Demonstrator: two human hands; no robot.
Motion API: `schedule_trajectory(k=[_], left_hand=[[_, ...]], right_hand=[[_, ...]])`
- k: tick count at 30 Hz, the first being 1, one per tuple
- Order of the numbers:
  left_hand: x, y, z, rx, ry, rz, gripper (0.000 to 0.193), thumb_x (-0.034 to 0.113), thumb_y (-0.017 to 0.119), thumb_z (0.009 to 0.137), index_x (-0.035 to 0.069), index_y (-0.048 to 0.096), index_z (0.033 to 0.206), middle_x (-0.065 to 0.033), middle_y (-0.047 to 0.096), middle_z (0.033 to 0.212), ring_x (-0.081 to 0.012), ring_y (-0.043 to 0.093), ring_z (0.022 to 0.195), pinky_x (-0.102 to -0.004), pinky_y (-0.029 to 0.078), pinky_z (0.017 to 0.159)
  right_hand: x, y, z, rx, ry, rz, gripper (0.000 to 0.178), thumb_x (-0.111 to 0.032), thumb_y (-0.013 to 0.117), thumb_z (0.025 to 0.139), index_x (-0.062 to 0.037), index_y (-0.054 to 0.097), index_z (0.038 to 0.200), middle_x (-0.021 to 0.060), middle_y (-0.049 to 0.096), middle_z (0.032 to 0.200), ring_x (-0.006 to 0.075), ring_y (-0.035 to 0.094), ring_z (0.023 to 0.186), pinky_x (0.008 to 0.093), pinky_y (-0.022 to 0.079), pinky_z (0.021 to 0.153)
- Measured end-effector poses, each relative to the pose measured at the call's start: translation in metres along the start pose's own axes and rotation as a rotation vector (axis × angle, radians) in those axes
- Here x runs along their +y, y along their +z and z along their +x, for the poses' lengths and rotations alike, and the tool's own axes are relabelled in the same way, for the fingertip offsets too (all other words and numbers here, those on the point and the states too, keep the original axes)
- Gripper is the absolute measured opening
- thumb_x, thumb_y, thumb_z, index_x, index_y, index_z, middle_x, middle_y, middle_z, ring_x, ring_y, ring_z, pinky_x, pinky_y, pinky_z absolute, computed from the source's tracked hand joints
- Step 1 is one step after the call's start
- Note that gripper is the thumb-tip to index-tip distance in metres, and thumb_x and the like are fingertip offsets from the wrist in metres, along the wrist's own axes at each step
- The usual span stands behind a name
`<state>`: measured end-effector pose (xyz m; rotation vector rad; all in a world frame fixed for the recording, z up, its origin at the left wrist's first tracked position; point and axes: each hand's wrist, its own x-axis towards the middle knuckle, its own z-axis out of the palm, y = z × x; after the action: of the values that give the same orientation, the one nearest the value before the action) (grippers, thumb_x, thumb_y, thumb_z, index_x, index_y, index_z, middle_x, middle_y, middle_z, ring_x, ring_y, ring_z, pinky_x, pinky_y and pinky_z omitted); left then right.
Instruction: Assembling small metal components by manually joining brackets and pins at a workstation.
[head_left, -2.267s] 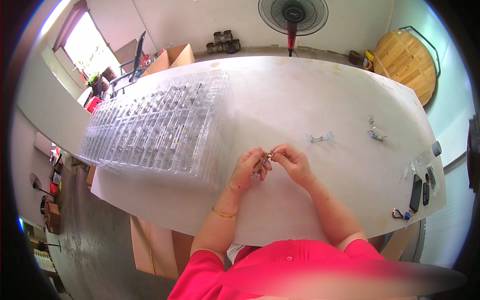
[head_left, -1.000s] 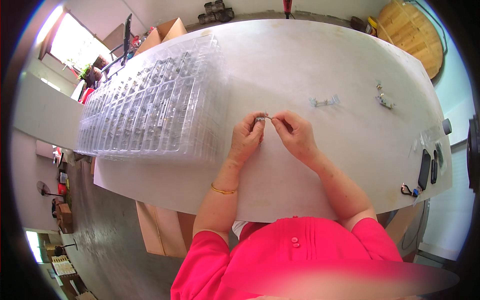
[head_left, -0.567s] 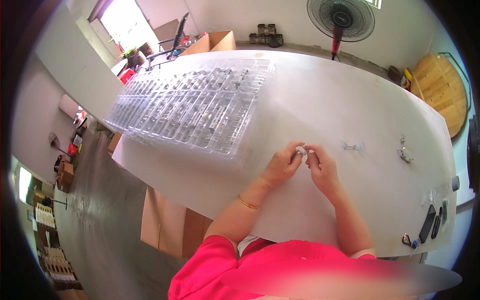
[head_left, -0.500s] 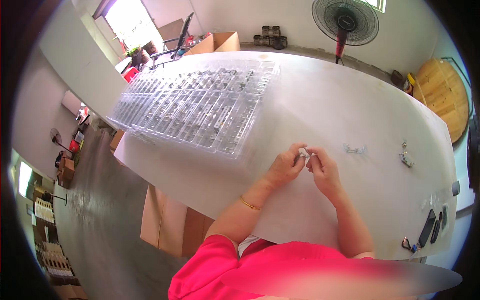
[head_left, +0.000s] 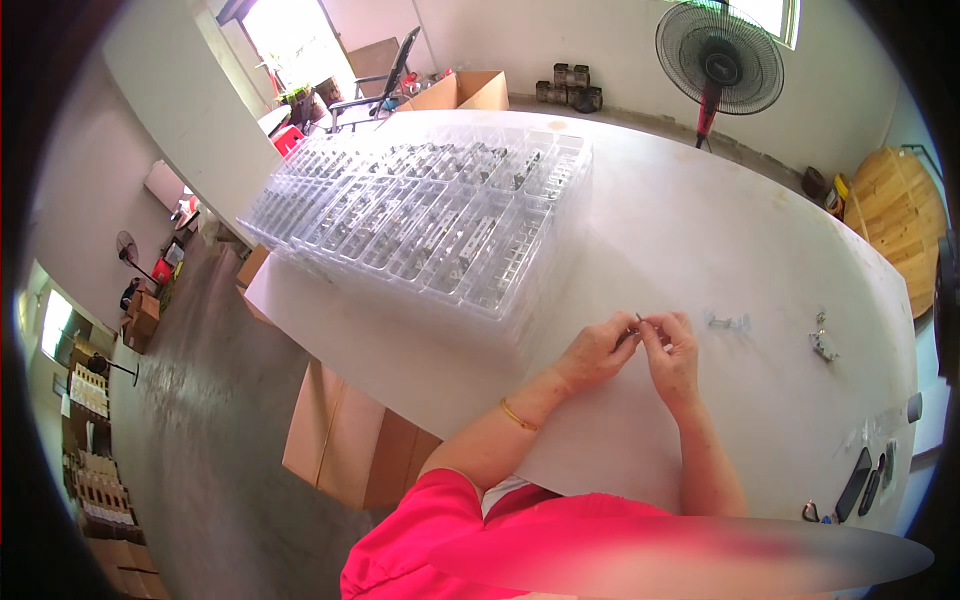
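Over the table, my left hand (head_left: 598, 352) and my right hand (head_left: 672, 362) meet fingertip to fingertip. Both are closed on a small metal part (head_left: 639, 317). Only a dark sliver of it shows; the fingers cover the rest, so its exact kind cannot be made out. A gold bangle circles my left wrist. To the right of my hands lies a small clear and silvery piece (head_left: 728, 322) on the white tabletop. Farther right are more small metal fittings (head_left: 824, 345).
Stacked clear plastic trays (head_left: 470, 305) full of small metal parts fill the table's left side. A phone (head_left: 853, 485) and small tools lie near the right edge. A cardboard box (head_left: 335, 430) stands below the table's left edge. Beyond the table is a standing fan (head_left: 720, 65).
The whole view has shifted, moving the scene slightly right. My fingers have drawn closer together around the part, and the pale bit that showed between them is now mostly hidden.
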<state>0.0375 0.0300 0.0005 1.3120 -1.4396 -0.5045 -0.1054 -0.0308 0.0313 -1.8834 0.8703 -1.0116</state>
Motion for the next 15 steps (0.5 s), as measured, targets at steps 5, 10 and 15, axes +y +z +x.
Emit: schedule_trajectory(k=[5,10,15], left_hand=[[-0.014,0.004,0.004,0.014,-0.145,-0.187,0.018,0.016,0.057,0.098,0.001,0.060,0.107,-0.0076,0.061,0.073,-0.0134,0.057,0.063,-0.0282,0.046,0.058],[-0.003,-0.025,0.020,-0.023,-0.442,-0.627,0.018,0.021,0.051,0.102,0.005,0.060,0.106,-0.0002,0.058,0.072,-0.0077,0.054,0.061,-0.0210,0.043,0.055],[-0.007,-0.021,0.018,-0.041,-0.420,-0.717,0.019,0.024,0.051,0.103,0.007,0.060,0.106,-0.0011,0.060,0.072,-0.0081,0.055,0.060,-0.0195,0.042,0.054]], right_hand=[[0.005,0.000,0.011,0.204,-0.133,0.058,0.005,-0.010,0.065,0.094,-0.0052,0.066,0.097,0.0012,0.058,0.081,0.0089,0.052,0.069,0.0240,0.042,0.061],[0.000,0.000,0.017,0.161,0.127,0.254,0.009,-0.012,0.065,0.096,-0.0047,0.066,0.100,-0.0035,0.055,0.070,0.0051,0.047,0.064,0.0223,0.039,0.057],[0.010,0.003,0.012,0.115,0.138,0.227,0.011,-0.013,0.065,0.096,-0.0044,0.067,0.101,-0.0050,0.052,0.066,0.0041,0.044,0.061,0.0224,0.036,0.053]])
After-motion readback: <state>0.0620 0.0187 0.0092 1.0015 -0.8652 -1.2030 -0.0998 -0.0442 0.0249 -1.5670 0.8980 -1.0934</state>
